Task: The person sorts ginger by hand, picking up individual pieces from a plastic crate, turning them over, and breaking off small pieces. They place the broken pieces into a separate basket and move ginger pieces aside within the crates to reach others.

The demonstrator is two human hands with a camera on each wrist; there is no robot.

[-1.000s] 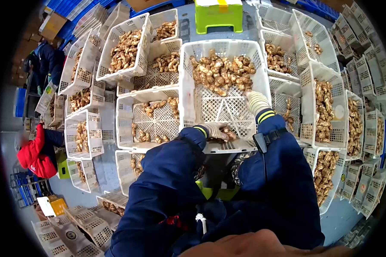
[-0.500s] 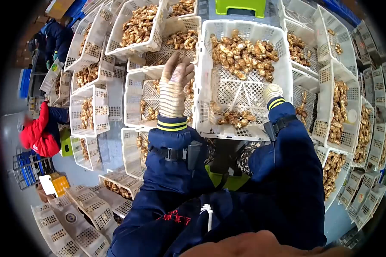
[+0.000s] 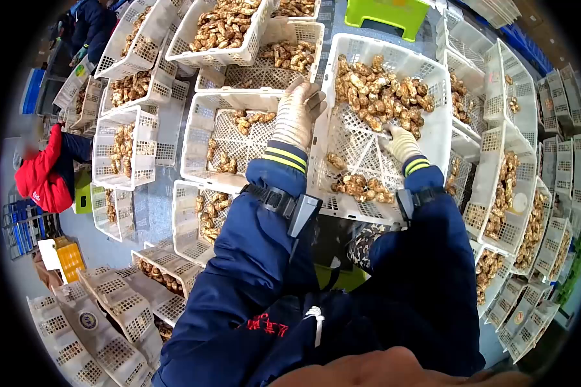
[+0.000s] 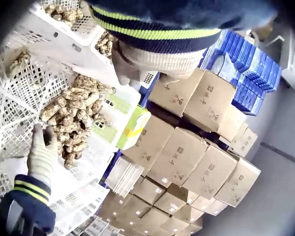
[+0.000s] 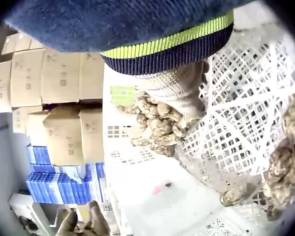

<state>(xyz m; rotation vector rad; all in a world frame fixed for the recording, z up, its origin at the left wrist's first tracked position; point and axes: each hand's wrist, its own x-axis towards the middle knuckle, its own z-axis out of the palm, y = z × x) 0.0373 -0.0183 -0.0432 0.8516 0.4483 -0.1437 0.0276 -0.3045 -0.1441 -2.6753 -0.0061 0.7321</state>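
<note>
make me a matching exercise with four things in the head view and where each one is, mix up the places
Things
1. left hand
2. right hand
3. green stool
4. red jacket

Places
A. beyond the far edge of the middle crate
B. at the far left of the picture, worn by someone
C. inside the middle crate, beside the larger pile of brown knobbly pieces
D. at the left edge of the middle crate

Right pairs: 1-D, 2-C, 3-A, 4-B

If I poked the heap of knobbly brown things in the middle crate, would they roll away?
The knobbly things might tumble a bit, being loosely heaped. They likely wouldn't roll far: they look lumpy, and the crate has walls all round.
</note>
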